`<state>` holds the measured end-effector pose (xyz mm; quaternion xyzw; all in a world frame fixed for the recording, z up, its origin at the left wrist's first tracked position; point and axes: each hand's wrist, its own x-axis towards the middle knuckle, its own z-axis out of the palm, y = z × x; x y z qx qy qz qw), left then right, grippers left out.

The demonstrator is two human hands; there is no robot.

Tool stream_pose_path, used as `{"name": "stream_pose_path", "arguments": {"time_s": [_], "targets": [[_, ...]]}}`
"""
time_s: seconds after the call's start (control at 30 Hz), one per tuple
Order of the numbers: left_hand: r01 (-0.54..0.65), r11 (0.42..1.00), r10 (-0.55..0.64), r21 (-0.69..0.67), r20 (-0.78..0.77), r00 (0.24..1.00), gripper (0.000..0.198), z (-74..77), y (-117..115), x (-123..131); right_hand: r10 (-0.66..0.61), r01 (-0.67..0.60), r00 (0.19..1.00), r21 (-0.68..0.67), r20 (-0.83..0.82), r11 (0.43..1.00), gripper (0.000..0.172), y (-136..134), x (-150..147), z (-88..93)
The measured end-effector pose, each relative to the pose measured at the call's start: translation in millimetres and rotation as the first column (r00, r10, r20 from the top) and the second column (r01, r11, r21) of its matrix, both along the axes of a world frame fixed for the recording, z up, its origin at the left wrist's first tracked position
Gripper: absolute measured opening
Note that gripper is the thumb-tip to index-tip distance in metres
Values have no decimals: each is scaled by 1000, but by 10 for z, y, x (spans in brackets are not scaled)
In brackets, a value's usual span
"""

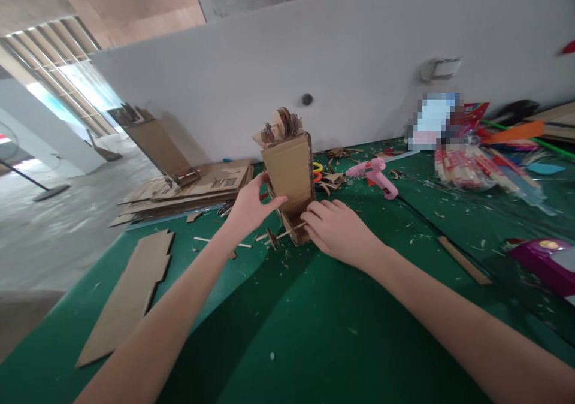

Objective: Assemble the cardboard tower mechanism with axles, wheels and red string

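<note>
Forearms [139, 332] stretch ahead of me over the smooth green table [309, 332] to the upright cardboard model [288, 170], boxy and corrugated-edged. Left hand's [251, 205] grip wraps its side; right hand [335, 230] curls at the base, pinching or not, I can't tell. Fitting the thin wooden stick [284, 234], I'd judge; that calls for steady alignment. Beyond: pink plastic glue gun [372, 174].

A green table [287, 332] bears everything. Left of the left hand [251, 209] lie a stack of flat cardboard [224, 176] and, nearer the wearer, a notched cardboard sheet [126, 296]; a thin stick [244, 245] lies near that hand. Right of the right hand [336, 230] lie a pink glue gun [376, 174], a cardboard strip [465, 262] and, farther right, a purple object [539, 257]. Cardboard scraps [332, 182] lie beyond the grip.
</note>
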<state>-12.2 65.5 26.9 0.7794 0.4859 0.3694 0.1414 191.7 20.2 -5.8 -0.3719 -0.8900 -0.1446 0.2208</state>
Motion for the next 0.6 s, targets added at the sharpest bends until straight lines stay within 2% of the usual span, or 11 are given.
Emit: {"name": "stream_pose_path", "arguments": {"time_s": [0.07,0.13,0.23,0.3,0.37,0.43,0.5,0.53,0.6], "targets": [[13,1000,-13,-6,-8,1000,49,-7,-3,1,-4,-26,976,-134,-219,991,21,3,71,25],[21,1000,-21,-16,-21,1000,51,-17,1,4,-79,-56,903,-298,-422,953,27,38,151,19],[5,1000,-4,14,-94,996,51,-1,3,0,-211,-101,803,-476,-557,874,36,142,252,-42],[-22,998,34,63,-200,979,52,62,-28,-18,-251,-127,751,-507,-610,853,43,215,289,-93],[-74,993,102,94,-343,934,51,176,-109,-39,-260,-158,695,-495,-670,855,46,267,299,-126],[-168,983,182,72,-499,847,42,316,-236,-36,-243,-224,636,-477,-732,850,47,290,289,-134],[-226,974,192,21,-607,771,37,426,-378,18,-224,-318,572,-465,-789,826,47,285,264,-121],[-190,982,161,18,-614,773,36,452,-442,68,-221,-362,538,-459,-814,811,47,276,249,-112],[-19,1000,19,7,-604,797,29,426,-531,200,-211,-428,482,-439,-850,790,44,250,224,-96]]}}
